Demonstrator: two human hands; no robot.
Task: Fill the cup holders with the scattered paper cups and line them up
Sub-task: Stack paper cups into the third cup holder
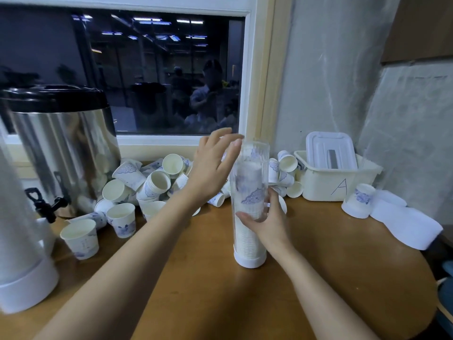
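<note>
Spare holder (22, 253): nearest, at the table's left edge; upright tube on a white base, blurred.
Table (318, 278): brown wood, rounded on the right.
Cup holder (250, 260): upright at mid-table, a clear ribbed tube on a white base.
Stacked cups (246, 241): nested inside the tube and filling most of its height; blue print shows on the upper ones.
Right hand (267, 222): fingers and thumb wrapped round the tube at mid-height, gripping it.
Left hand (213, 165): raised, fingers spread and straight, holding nothing; fingertips just beside the tube's top rim, contact unclear.
Loose cups (157, 182): white with blue print, heaped behind the holder, mostly on their sides; a few stand upright at front left.
Upturned cup (359, 201): right side, near the box.
Urn (63, 143): steel with a black lid and tap, far left.
Box (326, 187): cream plastic, marked "A", with a lid (329, 148) propped inside.
Window (147, 74): dark, behind everything.
</note>
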